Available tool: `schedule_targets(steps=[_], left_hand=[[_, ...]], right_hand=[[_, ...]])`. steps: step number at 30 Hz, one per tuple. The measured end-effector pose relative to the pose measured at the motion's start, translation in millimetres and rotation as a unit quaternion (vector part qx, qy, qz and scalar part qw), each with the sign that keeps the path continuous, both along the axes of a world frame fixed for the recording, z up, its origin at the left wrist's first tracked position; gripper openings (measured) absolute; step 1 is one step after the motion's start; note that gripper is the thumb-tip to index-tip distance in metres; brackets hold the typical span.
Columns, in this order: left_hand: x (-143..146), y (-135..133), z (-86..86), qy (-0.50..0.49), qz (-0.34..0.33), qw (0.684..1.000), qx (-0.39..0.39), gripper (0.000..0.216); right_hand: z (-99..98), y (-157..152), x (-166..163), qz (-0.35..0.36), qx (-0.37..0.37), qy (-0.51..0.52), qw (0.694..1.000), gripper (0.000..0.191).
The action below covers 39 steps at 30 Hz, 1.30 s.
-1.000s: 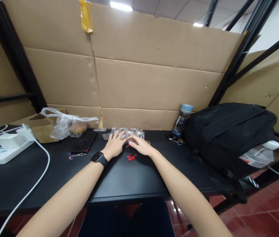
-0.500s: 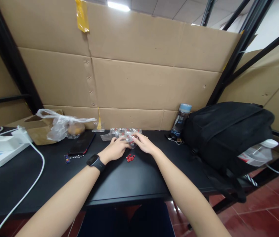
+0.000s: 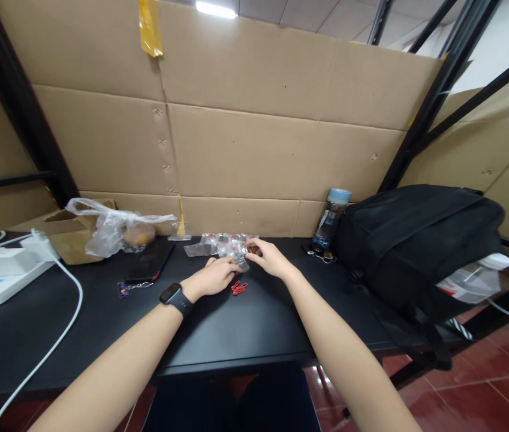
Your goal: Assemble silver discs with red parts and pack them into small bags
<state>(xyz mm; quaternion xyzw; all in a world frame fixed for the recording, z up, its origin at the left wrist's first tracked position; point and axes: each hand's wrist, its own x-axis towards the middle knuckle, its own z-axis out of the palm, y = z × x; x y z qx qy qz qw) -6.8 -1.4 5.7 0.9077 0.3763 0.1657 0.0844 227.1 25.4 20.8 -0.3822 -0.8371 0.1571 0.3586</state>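
Several small clear plastic bags [image 3: 223, 243] with red parts inside lie in a heap on the black desk [image 3: 245, 324], near the cardboard back wall. My left hand [image 3: 213, 278], a black smartwatch on its wrist, has its fingers curled onto the near edge of the heap and pinches one clear bag. My right hand [image 3: 271, 258] is closed at the heap's right side, fingertips gripping the same bag. A small red clip [image 3: 238, 288] lies loose on the desk between my hands.
A black backpack [image 3: 420, 240] fills the right of the desk, with a blue-capped bottle [image 3: 331, 221] and keys beside it. To the left are a black phone [image 3: 150, 261], a keychain [image 3: 129, 287], a plastic bag with food [image 3: 119, 231], a power strip [image 3: 6, 270] and a white cable [image 3: 63, 336].
My left hand slid back off the heap towards me. My right hand moved up and right to the heap's right side, and both closed on a bag.
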Motion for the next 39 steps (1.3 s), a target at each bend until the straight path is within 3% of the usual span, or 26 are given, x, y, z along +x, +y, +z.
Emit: schedule_targets(steps=[5, 11, 18, 29, 39], left_hand=[[-1.1, -2.2, 0.5, 0.026, 0.017, 0.999, 0.005, 0.041], [-1.4, -6.8, 6.8, 0.054, 0.028, 0.998, -0.010, 0.046], [1.2, -8.1, 10.1, 0.065, 0.018, 0.997, -0.031, 0.050], [-0.7, -7.0, 8.9, 0.087, 0.004, 0.995, -0.041, 0.063], [-0.5, -8.7, 11.5, 0.086, 0.006, 0.995, -0.045, 0.062]], right_hand=[[8.2, -6.8, 1.5, -0.017, 0.026, -0.063, 0.998, 0.038], [20.5, -19.9, 0.4, -0.020, -0.055, -0.145, 0.988, 0.035], [17.6, -19.5, 0.4, -0.062, -0.079, -0.196, 0.975, 0.039], [14.2, -20.1, -4.5, -0.111, -0.068, -0.220, 0.967, 0.044], [16.6, -17.1, 6.8, -0.078, -0.104, -0.189, 0.973, 0.053]])
